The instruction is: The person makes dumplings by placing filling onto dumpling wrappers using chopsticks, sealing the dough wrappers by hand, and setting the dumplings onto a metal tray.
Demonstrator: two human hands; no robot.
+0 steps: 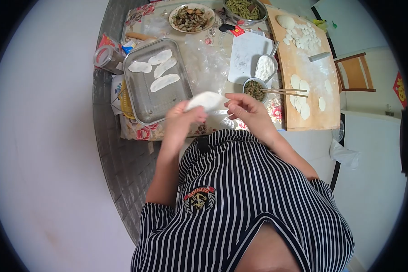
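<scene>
A pale, elongated piece of dough is held above the table's near edge. My left hand grips its left end, with the fingers slightly blurred. At its right tip is my right hand, thumb and forefinger curled close to the dough; whether they pinch it cannot be made out. Left of my hands, a metal tray bears several flat, long dough pieces. A bowl of chopped filling stands just beyond my right hand, with chopsticks laid across its rim towards the board.
On the right, a wooden board carries dough rounds, small dough lumps and a rolling pin. A flour scoop lies behind the bowl. Farther back stand a plate of food and a pod-filled bowl. A jar is left.
</scene>
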